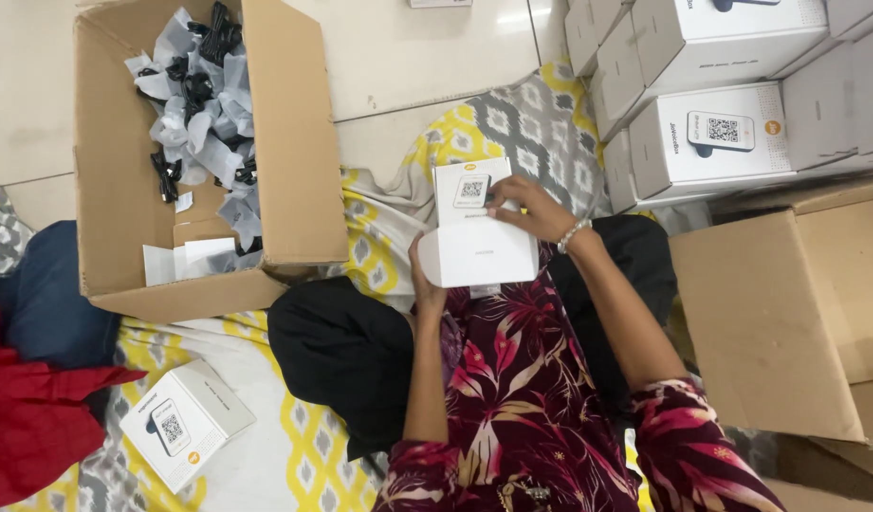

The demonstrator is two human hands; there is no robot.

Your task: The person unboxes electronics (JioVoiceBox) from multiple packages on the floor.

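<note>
Left hand [425, 284] and right hand [531, 207] hold white box [479, 251].

Both arms reached forward from the lap, forearms bare below floral sleeves, each meeting the small white box [478, 251]. Left hand [425, 284] sat at the box's left end, thumb up along its edge, fingers hidden beneath it, wrist bent slightly back, forearm running almost straight down from the box. Right hand [531, 207] lay above the box, on its raised flap, palm down, fingers curled and pointing left, fingertips pressed against the flap. Right wrist, with a beaded bracelet [573, 233], sat just right of the box; right forearm slanted away from it, elbow bent outward, well right of the box.
</note>
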